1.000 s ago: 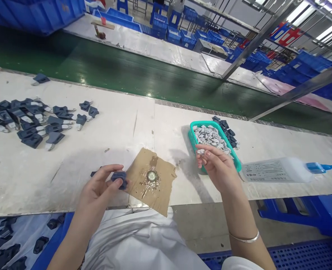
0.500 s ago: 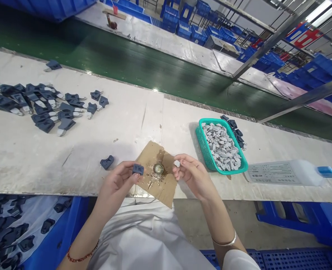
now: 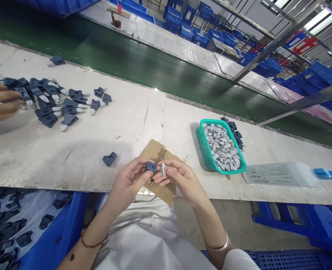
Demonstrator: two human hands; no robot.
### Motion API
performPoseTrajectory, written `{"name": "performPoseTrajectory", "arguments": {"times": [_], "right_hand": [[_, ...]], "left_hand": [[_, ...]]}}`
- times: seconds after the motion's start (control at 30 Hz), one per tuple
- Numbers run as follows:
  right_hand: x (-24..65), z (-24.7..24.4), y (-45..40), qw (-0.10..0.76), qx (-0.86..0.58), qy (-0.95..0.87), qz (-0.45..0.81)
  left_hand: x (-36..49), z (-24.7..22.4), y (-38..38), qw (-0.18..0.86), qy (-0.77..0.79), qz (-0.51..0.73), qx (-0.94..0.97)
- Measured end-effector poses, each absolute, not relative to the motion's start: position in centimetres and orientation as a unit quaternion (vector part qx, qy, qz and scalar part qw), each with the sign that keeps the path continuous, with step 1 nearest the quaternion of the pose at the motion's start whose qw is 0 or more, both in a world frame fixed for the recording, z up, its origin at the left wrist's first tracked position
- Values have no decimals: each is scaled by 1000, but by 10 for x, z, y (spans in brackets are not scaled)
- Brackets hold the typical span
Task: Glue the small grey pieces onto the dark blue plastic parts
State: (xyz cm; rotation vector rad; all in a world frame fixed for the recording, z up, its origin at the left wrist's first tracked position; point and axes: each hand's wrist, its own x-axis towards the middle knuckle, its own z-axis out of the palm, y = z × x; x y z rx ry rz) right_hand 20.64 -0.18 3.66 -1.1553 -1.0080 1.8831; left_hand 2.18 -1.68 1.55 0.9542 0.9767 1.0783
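My left hand (image 3: 130, 180) pinches a dark blue plastic part (image 3: 150, 167) between thumb and fingers. Close beside it on the right, my right hand (image 3: 183, 178) grips a small light grey piece (image 3: 163, 169). Both hands are over a sheet of brown paper (image 3: 164, 194), which hides its middle from view. A loose dark blue part (image 3: 109, 159) lies on the white table, left of my left hand. To the right stands a green basket (image 3: 207, 155) full of light grey pieces (image 3: 222, 146).
Another person's hand (image 3: 3, 103) is at the left edge, by a pile of blue-and-grey parts (image 3: 46, 99). A bottle (image 3: 284, 174) lies at the right. Behind the table runs a green belt (image 3: 126, 62); a blue bin (image 3: 62, 228) is below left.
My hands have come together over the brown paper, bringing the dark part and the grey piece close to each other. Another person's hand has appeared at the left edge.
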Motion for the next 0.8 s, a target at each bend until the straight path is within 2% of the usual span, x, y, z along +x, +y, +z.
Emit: {"name": "performPoseTrajectory", "arguments": {"times": [0.17, 0.4, 0.53, 0.67, 0.8], "right_hand": [[212, 35, 0, 389, -482, -397, 677], [216, 27, 1, 432, -564, -503, 492], [217, 21, 0, 387, -563, -590, 429], [218, 20, 0, 335, -512, -730, 304], [219, 19, 2, 308, -473, -795, 223]], "left_hand": [[15, 8, -19, 638, 435, 471, 427], [12, -3, -21, 618, 442, 494, 421], [10, -4, -20, 609, 447, 500, 423], [9, -2, -20, 617, 445, 494, 421], [10, -3, -21, 625, 444, 495, 409]]}}
